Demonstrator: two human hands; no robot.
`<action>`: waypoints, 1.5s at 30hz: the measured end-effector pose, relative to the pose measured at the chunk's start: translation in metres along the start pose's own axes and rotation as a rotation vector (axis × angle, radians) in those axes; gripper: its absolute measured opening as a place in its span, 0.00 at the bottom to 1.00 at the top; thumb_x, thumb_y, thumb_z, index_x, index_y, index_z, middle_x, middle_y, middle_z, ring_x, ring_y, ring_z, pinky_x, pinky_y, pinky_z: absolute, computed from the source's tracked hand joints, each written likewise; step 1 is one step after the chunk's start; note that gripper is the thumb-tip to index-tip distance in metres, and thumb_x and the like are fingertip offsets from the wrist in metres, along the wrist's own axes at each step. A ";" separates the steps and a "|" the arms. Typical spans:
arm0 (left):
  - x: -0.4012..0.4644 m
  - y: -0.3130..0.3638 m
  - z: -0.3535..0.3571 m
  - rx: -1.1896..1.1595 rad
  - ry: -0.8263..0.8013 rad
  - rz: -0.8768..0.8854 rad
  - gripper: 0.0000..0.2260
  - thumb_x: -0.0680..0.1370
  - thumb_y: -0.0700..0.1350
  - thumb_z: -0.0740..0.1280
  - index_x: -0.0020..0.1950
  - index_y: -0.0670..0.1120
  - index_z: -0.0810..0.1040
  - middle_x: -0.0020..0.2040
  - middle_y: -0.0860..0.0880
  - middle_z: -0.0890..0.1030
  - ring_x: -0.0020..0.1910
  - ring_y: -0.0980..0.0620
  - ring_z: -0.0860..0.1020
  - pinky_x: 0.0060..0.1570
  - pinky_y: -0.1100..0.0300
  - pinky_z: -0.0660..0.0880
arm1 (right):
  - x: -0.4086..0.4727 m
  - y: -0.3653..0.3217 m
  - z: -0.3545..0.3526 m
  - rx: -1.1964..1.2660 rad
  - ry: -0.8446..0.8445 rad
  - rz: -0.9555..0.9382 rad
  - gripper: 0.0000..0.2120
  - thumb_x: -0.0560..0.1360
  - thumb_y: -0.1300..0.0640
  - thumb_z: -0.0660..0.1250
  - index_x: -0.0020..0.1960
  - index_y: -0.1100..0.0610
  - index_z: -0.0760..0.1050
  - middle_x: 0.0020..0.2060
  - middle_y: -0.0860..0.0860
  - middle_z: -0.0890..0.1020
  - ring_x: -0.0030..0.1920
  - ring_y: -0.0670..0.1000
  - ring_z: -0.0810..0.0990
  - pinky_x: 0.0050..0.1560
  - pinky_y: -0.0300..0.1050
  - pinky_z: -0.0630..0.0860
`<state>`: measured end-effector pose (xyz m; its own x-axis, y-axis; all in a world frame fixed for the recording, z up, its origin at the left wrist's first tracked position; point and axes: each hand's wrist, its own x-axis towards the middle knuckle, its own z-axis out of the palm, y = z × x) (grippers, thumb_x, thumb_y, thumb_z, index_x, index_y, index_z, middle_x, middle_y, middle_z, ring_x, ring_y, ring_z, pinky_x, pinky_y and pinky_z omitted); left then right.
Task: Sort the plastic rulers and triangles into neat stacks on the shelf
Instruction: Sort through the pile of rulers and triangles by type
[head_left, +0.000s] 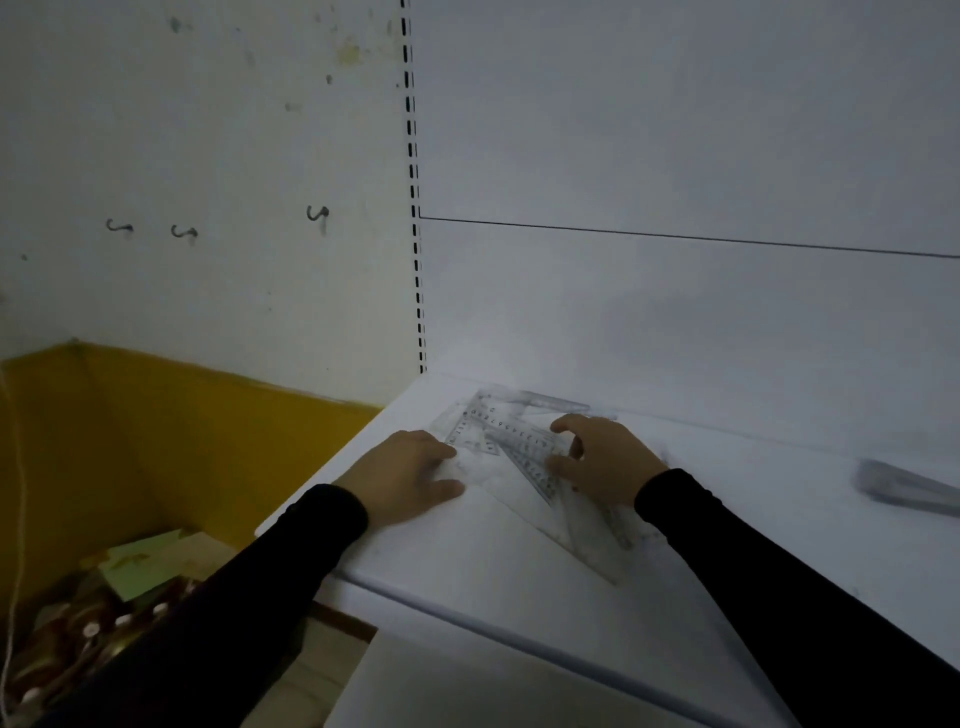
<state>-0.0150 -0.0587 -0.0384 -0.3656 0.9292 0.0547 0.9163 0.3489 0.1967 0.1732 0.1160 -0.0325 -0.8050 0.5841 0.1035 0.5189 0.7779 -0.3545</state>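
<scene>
Both hands are on the shelf (467, 551) near its back-left corner, on either side of a loose pile of clear plastic triangles and rulers (511, 441). Left hand (410, 467) lies flat, fingers nearly straight, pressing the pile's left margin; it grips nothing. Right hand (605, 457) is curled, thumb and fingertips pinching the right end of a graduated ruler edge. The pile sits directly ahead of and between the hands, equally near to each. Judged long axis: the largest triangle (582, 530) runs from the back-left corner toward the front edge, passing under the right wrist. 1 grey blurred object (906, 486) lies well apart toward the right edge; its identity cannot be determined. Left of the shelf and below it, an open yellow box (156, 415) holds mixed packets, indistinct.
</scene>
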 end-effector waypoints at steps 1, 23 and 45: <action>0.003 -0.001 -0.001 -0.005 -0.009 0.002 0.24 0.74 0.62 0.64 0.67 0.52 0.73 0.64 0.52 0.75 0.64 0.52 0.70 0.66 0.58 0.65 | 0.001 0.001 0.000 0.014 0.009 0.010 0.22 0.76 0.47 0.64 0.67 0.53 0.68 0.53 0.53 0.78 0.48 0.50 0.73 0.49 0.39 0.66; 0.049 -0.022 -0.003 -0.116 -0.102 0.286 0.22 0.75 0.56 0.67 0.67 0.50 0.71 0.65 0.46 0.67 0.67 0.47 0.65 0.67 0.54 0.63 | -0.039 -0.023 0.016 -0.083 0.396 0.255 0.19 0.77 0.54 0.63 0.67 0.54 0.70 0.59 0.53 0.72 0.56 0.55 0.76 0.62 0.50 0.69; 0.049 0.068 -0.005 -0.420 0.072 0.681 0.20 0.72 0.51 0.72 0.63 0.51 0.76 0.58 0.56 0.73 0.59 0.58 0.71 0.59 0.65 0.64 | -0.180 0.013 -0.017 -0.214 0.638 0.529 0.18 0.74 0.58 0.67 0.63 0.59 0.74 0.53 0.57 0.74 0.50 0.59 0.76 0.51 0.51 0.74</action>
<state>0.0287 0.0103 -0.0178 0.2286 0.9065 0.3550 0.8091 -0.3797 0.4485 0.3296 0.0254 -0.0401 -0.1587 0.8515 0.4997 0.8756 0.3553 -0.3273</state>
